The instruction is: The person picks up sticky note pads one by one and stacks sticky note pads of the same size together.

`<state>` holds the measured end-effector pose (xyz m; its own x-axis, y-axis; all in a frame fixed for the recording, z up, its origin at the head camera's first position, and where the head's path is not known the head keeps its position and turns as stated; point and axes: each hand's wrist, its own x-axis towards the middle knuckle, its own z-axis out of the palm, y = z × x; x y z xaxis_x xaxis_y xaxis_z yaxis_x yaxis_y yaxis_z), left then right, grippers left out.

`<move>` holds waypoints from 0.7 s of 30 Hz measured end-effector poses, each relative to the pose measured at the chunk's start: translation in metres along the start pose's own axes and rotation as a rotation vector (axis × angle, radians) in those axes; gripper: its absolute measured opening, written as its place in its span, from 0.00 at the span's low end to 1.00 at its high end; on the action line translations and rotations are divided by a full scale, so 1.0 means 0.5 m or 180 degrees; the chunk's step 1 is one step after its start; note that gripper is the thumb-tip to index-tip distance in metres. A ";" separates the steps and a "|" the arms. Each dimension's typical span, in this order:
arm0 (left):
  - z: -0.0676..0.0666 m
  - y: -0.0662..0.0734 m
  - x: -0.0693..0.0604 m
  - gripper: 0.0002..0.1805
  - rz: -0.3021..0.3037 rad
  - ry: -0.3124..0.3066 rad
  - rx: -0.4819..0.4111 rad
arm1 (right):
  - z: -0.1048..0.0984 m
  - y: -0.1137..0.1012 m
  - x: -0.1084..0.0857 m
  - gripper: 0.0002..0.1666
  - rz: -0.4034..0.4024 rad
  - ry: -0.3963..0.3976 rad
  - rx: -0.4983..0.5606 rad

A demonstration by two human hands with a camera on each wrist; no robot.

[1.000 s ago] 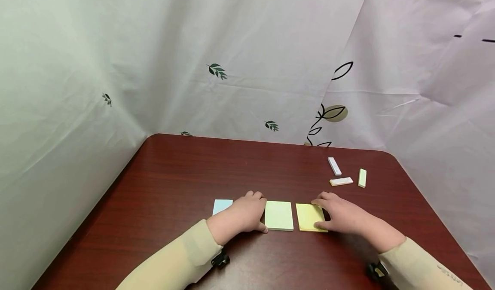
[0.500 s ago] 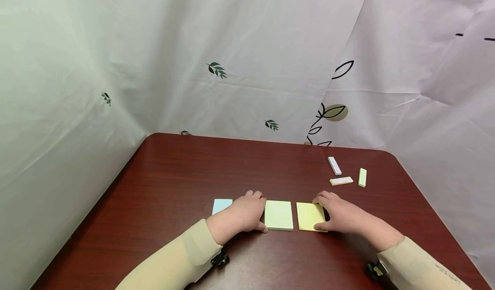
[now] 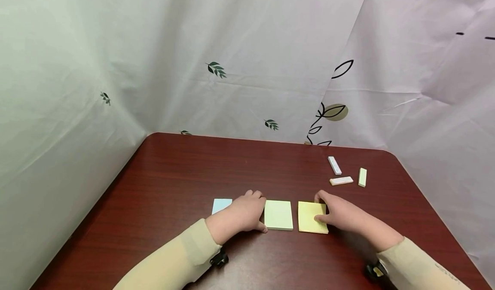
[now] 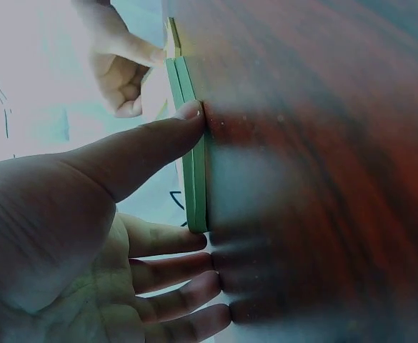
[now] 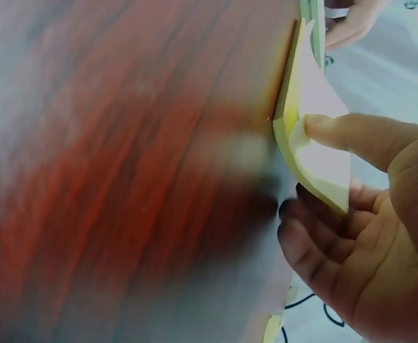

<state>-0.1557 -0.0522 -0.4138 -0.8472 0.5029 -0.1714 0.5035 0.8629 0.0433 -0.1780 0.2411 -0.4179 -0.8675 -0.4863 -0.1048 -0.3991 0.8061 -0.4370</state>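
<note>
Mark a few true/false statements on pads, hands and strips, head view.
1. The green pad lies between the blue pad and the yellow pad. True.
2. The left hand touches the yellow pad. False: the right hand does.
3. The left hand partly hides the blue pad. True.
4. The small strips on the table number two. False: there are three.
5. The strips lie farther from the person than the green pad. True.
</note>
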 end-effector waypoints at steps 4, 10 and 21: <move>0.000 0.000 0.000 0.43 -0.0010 -0.0004 -0.0002 | -0.004 0.001 -0.002 0.15 0.0010 0.0009 0.0431; 0.000 -0.002 0.000 0.43 -0.0027 -0.0039 0.0015 | -0.015 -0.003 -0.005 0.08 -0.0076 -0.0097 0.1207; -0.002 0.000 -0.002 0.42 -0.0013 -0.0014 -0.0015 | -0.035 0.001 0.007 0.08 -0.0014 -0.0085 0.1706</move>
<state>-0.1549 -0.0528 -0.4128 -0.8485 0.4991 -0.1758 0.4991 0.8652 0.0471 -0.1864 0.2459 -0.4028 -0.8555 -0.5033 -0.1216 -0.1890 0.5222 -0.8316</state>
